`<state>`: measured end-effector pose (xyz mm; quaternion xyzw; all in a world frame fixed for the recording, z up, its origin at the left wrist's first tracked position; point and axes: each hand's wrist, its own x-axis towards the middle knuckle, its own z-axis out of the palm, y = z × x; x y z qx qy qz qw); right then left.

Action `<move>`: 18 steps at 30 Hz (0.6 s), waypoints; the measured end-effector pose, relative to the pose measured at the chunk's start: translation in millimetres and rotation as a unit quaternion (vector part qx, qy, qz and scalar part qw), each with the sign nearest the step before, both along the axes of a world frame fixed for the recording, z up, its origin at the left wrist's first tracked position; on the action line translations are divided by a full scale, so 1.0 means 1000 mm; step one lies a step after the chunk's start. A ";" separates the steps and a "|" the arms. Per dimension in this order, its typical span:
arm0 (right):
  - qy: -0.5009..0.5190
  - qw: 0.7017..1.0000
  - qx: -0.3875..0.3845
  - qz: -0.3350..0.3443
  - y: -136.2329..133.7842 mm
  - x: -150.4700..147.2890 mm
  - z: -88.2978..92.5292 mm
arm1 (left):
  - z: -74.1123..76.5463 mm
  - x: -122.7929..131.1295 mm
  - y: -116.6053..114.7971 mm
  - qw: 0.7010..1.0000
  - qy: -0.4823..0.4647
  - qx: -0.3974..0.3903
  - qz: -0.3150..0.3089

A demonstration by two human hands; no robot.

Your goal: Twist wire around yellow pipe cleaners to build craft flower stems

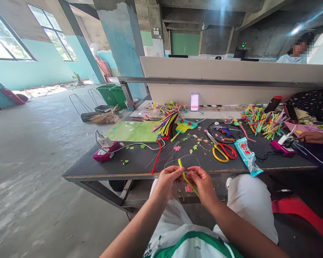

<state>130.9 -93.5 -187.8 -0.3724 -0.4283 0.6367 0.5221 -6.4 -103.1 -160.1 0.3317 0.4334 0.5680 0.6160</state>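
At the frame's lower centre, the left hand (168,181) pinches the yellow stem (189,183) near its top, apparently steadying it beside the right hand (204,183), whose fingertips' hold I cannot tell. Scissors (217,143) lie right of centre, presumably for easy reach.

A thin yellow stick (190,185) slants downward between left hand (169,181) and right hand (204,183)

We see a grey concrete floor (43,172) running to a wall (29,70) painted pale blue below and bare above, where two dark-framed windows (53,34) let in daylight. A partly blue pillar (122,43) rises beside concrete beams (204,16), a light (296,29) glows at upper right, and a pale board (218,68) backs our dark-topped table (90,168).
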 end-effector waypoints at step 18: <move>-0.307 0.940 0.149 0.012 0.006 0.009 -0.017 | -0.016 0.004 -0.002 0.997 0.031 0.000 0.076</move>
